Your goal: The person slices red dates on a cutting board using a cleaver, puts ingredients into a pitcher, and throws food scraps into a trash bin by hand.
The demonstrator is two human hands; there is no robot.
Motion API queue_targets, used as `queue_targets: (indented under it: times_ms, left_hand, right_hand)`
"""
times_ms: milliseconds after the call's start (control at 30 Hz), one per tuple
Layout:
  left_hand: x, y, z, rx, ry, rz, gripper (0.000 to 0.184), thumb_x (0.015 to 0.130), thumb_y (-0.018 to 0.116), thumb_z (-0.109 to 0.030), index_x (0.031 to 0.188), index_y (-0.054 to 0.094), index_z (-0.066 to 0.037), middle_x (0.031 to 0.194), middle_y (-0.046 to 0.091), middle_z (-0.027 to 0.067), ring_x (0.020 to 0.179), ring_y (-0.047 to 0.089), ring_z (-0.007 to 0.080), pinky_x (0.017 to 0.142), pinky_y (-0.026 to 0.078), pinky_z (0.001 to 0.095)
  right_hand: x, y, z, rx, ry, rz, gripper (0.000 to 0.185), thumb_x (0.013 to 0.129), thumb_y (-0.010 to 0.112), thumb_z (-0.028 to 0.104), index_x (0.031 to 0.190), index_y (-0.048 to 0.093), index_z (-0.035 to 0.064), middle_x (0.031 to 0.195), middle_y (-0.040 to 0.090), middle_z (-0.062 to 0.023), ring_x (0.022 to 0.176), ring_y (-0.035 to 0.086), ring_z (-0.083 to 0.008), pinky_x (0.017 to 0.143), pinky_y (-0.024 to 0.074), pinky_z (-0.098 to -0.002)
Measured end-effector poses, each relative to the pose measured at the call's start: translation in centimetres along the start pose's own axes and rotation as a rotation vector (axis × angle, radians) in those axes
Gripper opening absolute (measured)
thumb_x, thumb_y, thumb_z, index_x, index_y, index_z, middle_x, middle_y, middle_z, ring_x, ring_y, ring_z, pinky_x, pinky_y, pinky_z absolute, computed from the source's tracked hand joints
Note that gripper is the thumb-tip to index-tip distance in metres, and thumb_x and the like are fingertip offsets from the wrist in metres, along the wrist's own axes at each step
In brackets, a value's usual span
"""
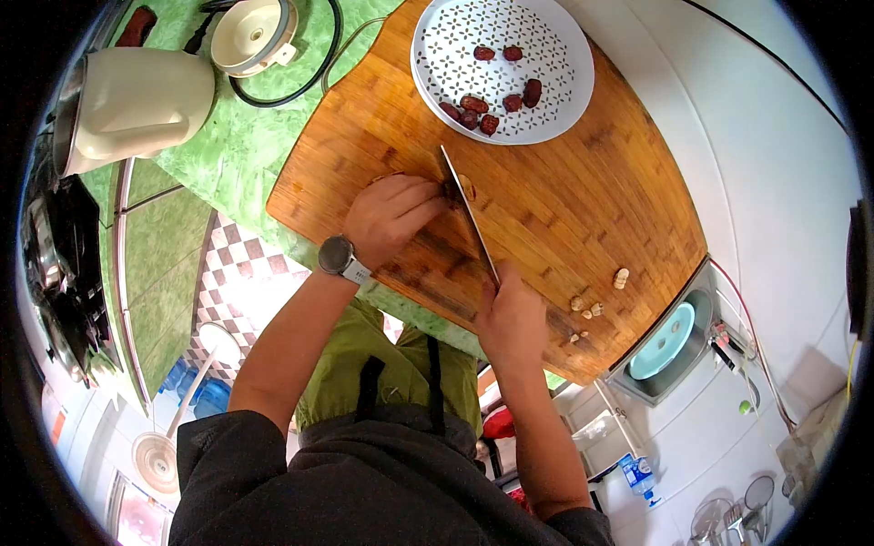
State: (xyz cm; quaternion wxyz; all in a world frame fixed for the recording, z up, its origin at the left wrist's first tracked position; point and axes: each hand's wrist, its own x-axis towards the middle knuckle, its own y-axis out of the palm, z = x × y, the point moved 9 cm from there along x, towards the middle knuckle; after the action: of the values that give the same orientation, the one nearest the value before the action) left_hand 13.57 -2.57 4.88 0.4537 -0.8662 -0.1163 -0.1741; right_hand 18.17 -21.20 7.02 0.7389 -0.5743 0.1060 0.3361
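My right hand (512, 314) is wrapped round the handle of a knife (470, 218), whose blade points up and away over the wooden cutting board (364, 118). Left of the blade, my left hand (396, 214), with a watch on its wrist, presses its curled fingers on a dark piece on the board; the fingers largely hide it. A pale slice (467, 187) lies just right of the blade. At the board's far side, a white perforated tray (569, 68) holds several red dates (473, 105). Several small pale pieces (621, 278) lie at the right of the board.
A cream kettle (146, 100) lies on the green counter (218, 155) at the left, near a round cream lid (255, 35) and a black cable. At the right are a sink (696, 296) with a turquoise basin (665, 341) and a blue-labelled bottle (639, 475).
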Motion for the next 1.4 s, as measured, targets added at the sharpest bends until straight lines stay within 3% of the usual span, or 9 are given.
queue_targets:
  times_ms: [133, 633, 833, 967, 1133, 1400]
  left_hand:
    - [0.1, -0.2, -0.1, 0.021, 0.012, -0.002, 0.025, 0.083, 0.066, -0.010, 0.105, 0.075, -0.005, 0.112, 0.072, 0.0113, 0.105, 0.070, 0.0303, 0.090, 0.059, 0.0412]
    - [0.2, -0.2, 0.0, 0.022, -0.026, -0.008, 0.022, 0.084, 0.065, -0.012, 0.104, 0.074, -0.006, 0.111, 0.072, 0.0105, 0.105, 0.070, 0.0302, 0.090, 0.059, 0.0418]
    - [0.0, 0.2, 0.4, -0.007, -0.013, 0.034, 0.024, 0.082, 0.066, -0.013, 0.104, 0.074, -0.006, 0.111, 0.072, 0.0134, 0.104, 0.071, 0.0335, 0.088, 0.059, 0.0440]
    - [0.1, 0.0, 0.1, 0.015, -0.012, -0.018, 0.023, 0.082, 0.067, -0.013, 0.103, 0.074, -0.006, 0.111, 0.072, 0.0123, 0.104, 0.071, 0.0328, 0.088, 0.059, 0.0437]
    - [0.4, -0.2, 0.0, 0.045, -0.036, 0.016, 0.026, 0.084, 0.064, -0.013, 0.108, 0.074, -0.007, 0.116, 0.072, 0.0089, 0.106, 0.070, 0.0289, 0.092, 0.058, 0.0407]
    - [0.4, 0.2, -0.3, -0.005, 0.103, 0.145, 0.037, 0.086, 0.061, -0.016, 0.120, 0.072, -0.006, 0.124, 0.069, 0.0113, 0.111, 0.068, 0.0305, 0.094, 0.056, 0.0424]
  right_hand:
    - [0.2, 0.5, 0.1, -0.026, -0.061, 0.011, 0.019, 0.095, 0.064, 0.014, 0.111, 0.060, 0.0040, 0.080, 0.071, -0.0265, 0.077, 0.071, -0.0489, 0.068, 0.0557, -0.0605]
    - [0.2, 0.4, -1.0, 0.006, -0.053, -0.051, 0.015, 0.101, 0.062, 0.021, 0.107, 0.062, 0.0073, 0.081, 0.071, -0.0263, 0.077, 0.070, -0.0493, 0.069, 0.0540, -0.0609]
    - [-0.1, 1.1, -0.2, -0.029, 0.035, -0.002, 0.017, 0.101, 0.062, 0.018, 0.112, 0.060, 0.0045, 0.082, 0.071, -0.0259, 0.079, 0.070, -0.0496, 0.069, 0.0534, -0.0605]
    - [0.7, 1.0, 0.0, -0.005, -0.027, -0.055, 0.019, 0.101, 0.062, 0.017, 0.114, 0.061, 0.0026, 0.084, 0.071, -0.0272, 0.081, 0.070, -0.0498, 0.070, 0.0539, -0.0606]
    - [1.3, 0.7, -0.2, 0.000, -0.038, -0.022, 0.023, 0.099, 0.063, 0.019, 0.115, 0.064, 0.0013, 0.089, 0.073, -0.0279, 0.083, 0.070, -0.0506, 0.073, 0.0553, -0.0598]
    - [1.7, 1.1, -1.1, -0.032, -0.051, -0.020, 0.026, 0.099, 0.065, 0.024, 0.116, 0.065, 0.0045, 0.084, 0.072, -0.0281, 0.081, 0.070, -0.0510, 0.073, 0.0573, -0.0598]
